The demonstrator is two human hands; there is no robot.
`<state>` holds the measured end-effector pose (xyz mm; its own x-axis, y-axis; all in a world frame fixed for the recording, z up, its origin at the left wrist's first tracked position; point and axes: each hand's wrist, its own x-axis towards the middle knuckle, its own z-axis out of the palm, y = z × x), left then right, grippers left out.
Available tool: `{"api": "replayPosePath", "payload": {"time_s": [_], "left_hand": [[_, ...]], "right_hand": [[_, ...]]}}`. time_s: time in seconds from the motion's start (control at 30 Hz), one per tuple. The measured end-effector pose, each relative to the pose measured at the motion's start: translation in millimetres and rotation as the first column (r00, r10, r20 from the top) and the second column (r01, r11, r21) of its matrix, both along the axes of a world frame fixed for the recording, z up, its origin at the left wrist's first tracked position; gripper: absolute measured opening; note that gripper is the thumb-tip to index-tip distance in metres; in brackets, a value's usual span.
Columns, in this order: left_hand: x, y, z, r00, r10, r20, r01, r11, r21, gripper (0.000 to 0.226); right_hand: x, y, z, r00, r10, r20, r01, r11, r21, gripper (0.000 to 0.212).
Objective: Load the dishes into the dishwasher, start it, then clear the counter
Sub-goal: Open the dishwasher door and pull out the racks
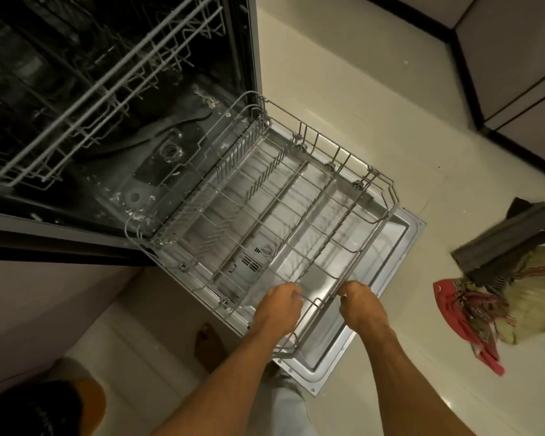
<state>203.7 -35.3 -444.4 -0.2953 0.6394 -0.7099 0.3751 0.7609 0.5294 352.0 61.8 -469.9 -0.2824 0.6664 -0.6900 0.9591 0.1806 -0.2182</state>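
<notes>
The dishwasher (114, 89) stands open, its steel door (400, 247) folded flat over the floor. The grey wire lower rack (296, 190) is pulled out onto the door and holds no dishes. My left hand (279, 305) grips the rack's front wire rim from above. My right hand (361, 305) grips the same front rim just to the right. The upper rack (107, 83) sticks partly out of the dark tub, also without dishes. No dishes show in view.
A pile of cloths (497, 297), red, patterned and grey, lies on the pale tiled floor right of the door. Cabinet fronts (523, 58) run along the upper right. My bare foot (206, 341) is left of the door. A dark round object (32, 413) sits bottom left.
</notes>
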Motion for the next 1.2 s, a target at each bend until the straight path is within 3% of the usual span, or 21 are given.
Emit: {"api": "replayPosePath", "payload": {"time_s": [0.1,0.23,0.33,0.4,0.53,0.6,0.67,0.7,0.77,0.9,1.03,1.2], "left_hand": [[-7,4,17,1.0,0.025,-0.016,-0.025,1.0,0.014,0.022],[-41,16,53,0.993,0.116,-0.034,-0.114,0.992,0.054,0.022],[-82,23,80,0.972,0.233,-0.035,-0.228,0.968,0.108,0.017],[-113,24,100,0.929,0.371,0.013,-0.367,0.913,0.176,0.018],[-178,27,135,0.711,0.678,0.187,-0.698,0.645,0.311,0.039],[-212,30,145,0.496,0.813,0.303,-0.864,0.431,0.26,0.043],[-246,32,153,0.206,0.869,0.45,-0.978,0.17,0.119,0.049],[-261,32,155,0.096,0.858,0.504,-0.995,0.079,0.056,0.058],[-286,28,160,-0.034,0.822,0.569,-0.999,-0.026,-0.021,0.072],[-312,21,162,-0.095,0.799,0.593,-0.994,-0.048,-0.095,0.071],[-315,25,165,-0.154,0.778,0.61,-0.985,-0.069,-0.161,0.061],[-309,24,161,-0.192,0.746,0.637,-0.978,-0.094,-0.185,0.053]], "right_hand": [[-8,-6,25,0.997,-0.068,-0.047,0.073,0.992,0.099,0.018],[-52,-1,65,0.98,-0.132,-0.15,0.151,0.981,0.121,0.019],[-108,13,97,0.934,-0.224,-0.279,0.245,0.969,0.044,0.022],[-153,23,117,0.835,-0.352,-0.423,0.348,0.933,-0.088,0.026],[-241,36,153,0.542,-0.611,-0.576,0.401,0.791,-0.462,0.023],[-285,43,171,0.451,-0.672,-0.587,0.359,0.739,-0.57,0.032],[-327,48,186,0.384,-0.703,-0.599,0.307,0.709,-0.635,0.031],[-347,48,193,0.358,-0.711,-0.605,0.292,0.701,-0.651,0.029],[-379,47,200,0.341,-0.733,-0.589,0.313,0.679,-0.664,0.028],[-426,42,202,0.355,-0.776,-0.522,0.396,0.63,-0.668,0.032],[-448,36,190,0.409,-0.771,-0.487,0.421,0.633,-0.649,0.05],[-439,33,193,0.378,-0.779,-0.501,0.434,0.627,-0.647,0.024]]}}
